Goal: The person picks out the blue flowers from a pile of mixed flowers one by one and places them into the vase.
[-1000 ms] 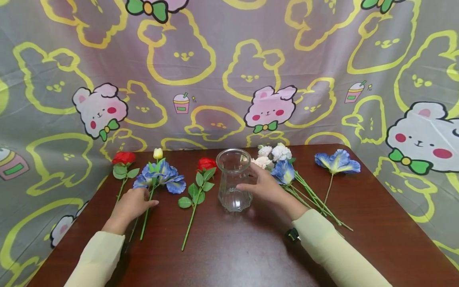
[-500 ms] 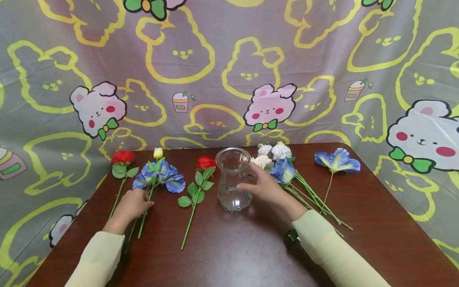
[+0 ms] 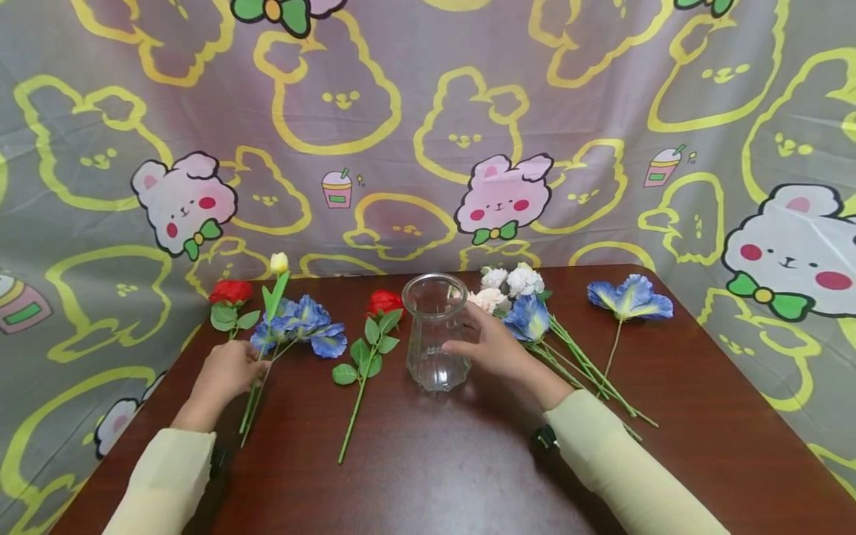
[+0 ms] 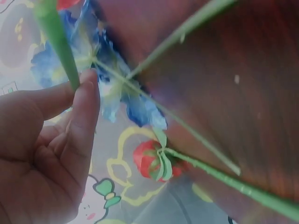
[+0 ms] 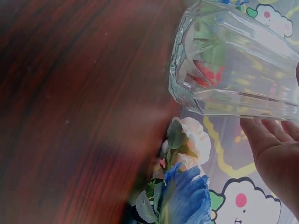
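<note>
My left hand [image 3: 227,371] pinches the green stem of a yellow tulip [image 3: 279,263] between thumb and fingertip; the left wrist view shows that stem [image 4: 60,44] close up. The tulip stands tilted up over two blue flowers [image 3: 307,325] lying on the table. At the middle, a clear glass vase [image 3: 436,360] with a wide rim stands upright, with nothing in it. My right hand [image 3: 498,349] holds its right side, thumb toward me and fingers at the far side. In the right wrist view, the fingers [image 5: 268,140] lie against the glass.
On the brown table [image 3: 428,475], one red rose [image 3: 230,292] lies at the far left and another red rose [image 3: 384,303] left of the vase. Pale flowers [image 3: 524,281] and a blue flower [image 3: 528,319] lie right of it. A separate blue flower [image 3: 630,297] is farther right. A cartoon-print curtain [image 3: 401,111] hangs behind.
My left hand has taken hold of the yellow tulip and raised its bloom, shifting the stem left. The right hand and the vase have stayed in place.
</note>
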A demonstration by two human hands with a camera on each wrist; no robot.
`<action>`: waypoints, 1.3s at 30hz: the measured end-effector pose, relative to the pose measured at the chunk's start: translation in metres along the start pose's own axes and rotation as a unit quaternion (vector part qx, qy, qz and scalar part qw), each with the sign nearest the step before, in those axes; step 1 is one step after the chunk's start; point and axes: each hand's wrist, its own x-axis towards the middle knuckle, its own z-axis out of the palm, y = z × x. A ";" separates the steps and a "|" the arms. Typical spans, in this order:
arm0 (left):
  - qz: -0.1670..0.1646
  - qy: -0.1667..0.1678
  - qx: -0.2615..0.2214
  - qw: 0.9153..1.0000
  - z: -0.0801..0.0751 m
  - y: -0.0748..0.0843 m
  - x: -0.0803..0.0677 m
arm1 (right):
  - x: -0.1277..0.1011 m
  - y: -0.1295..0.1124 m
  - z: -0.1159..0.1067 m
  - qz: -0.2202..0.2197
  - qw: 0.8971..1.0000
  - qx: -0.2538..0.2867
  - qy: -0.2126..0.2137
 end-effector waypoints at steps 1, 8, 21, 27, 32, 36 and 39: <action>-0.003 0.004 -0.001 1.000 -0.002 -0.002 0.000 | -0.001 -0.005 0.000 0.000 1.000 0.004 -0.002; -0.031 0.014 0.014 0.999 -0.012 -0.017 -0.002 | -0.007 -0.030 -0.001 0.010 0.999 0.031 -0.010; -0.067 -0.009 0.046 0.997 -0.016 -0.046 -0.012 | -0.007 -0.030 0.001 0.000 0.999 0.034 -0.009; -0.085 -0.024 0.049 0.995 -0.015 -0.055 -0.012 | -0.008 -0.028 0.001 0.002 0.999 0.035 -0.008; -0.076 -0.024 0.060 0.995 -0.012 -0.062 -0.012 | -0.008 -0.027 0.000 0.002 0.999 0.039 -0.010; -0.076 -0.024 0.064 0.995 -0.009 -0.066 -0.012 | -0.009 -0.029 0.000 0.005 1.000 0.029 -0.008; -0.080 -0.028 0.062 0.994 -0.008 -0.068 -0.012 | -0.007 -0.027 0.000 0.010 1.000 0.023 -0.006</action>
